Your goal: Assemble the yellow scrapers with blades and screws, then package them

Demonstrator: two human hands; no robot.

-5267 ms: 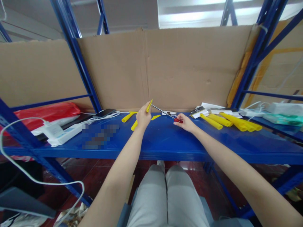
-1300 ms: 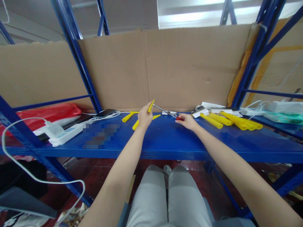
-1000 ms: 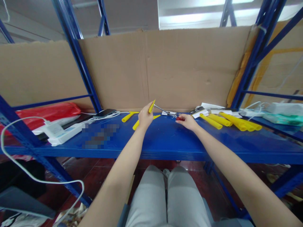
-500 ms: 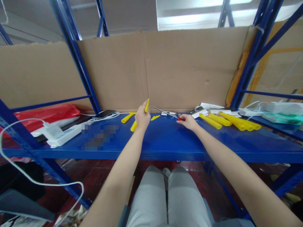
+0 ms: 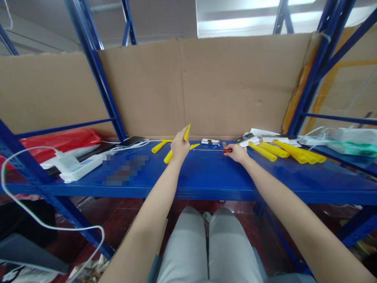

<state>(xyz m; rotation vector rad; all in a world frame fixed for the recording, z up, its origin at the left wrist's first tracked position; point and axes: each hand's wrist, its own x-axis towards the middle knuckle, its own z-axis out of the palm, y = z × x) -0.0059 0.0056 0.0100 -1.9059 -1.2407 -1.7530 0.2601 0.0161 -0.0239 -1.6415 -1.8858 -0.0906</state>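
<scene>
My left hand (image 5: pixel 180 146) is closed around a yellow plastic piece (image 5: pixel 187 133), whose pointed end sticks up past the fingers. Below that hand, another yellow part (image 5: pixel 168 157) shows at the wrist, and a small flat yellow part (image 5: pixel 194 146) lies just right of it. My right hand (image 5: pixel 235 152) grips a screwdriver (image 5: pixel 227 150) by its red handle. The long thin shaft lies nearly level above the blue shelf and points left toward my left hand. Tiny bits and a white card (image 5: pixel 211 141) lie behind the shaft.
Several yellow tubes (image 5: pixel 290 151) lie on the right, beside papers and a dark packet (image 5: pixel 246 138). At left are a yellow tube (image 5: pixel 160 146), a white power strip (image 5: pixel 85 168), cables and a red bag (image 5: pixel 64 139). A cardboard sheet (image 5: pixel 218 82) stands behind the blue shelf (image 5: pixel 212 177).
The screwdriver has swung from a slant with its tip raised to nearly level, its tip lower. My left hand has shifted slightly right with the yellow piece.
</scene>
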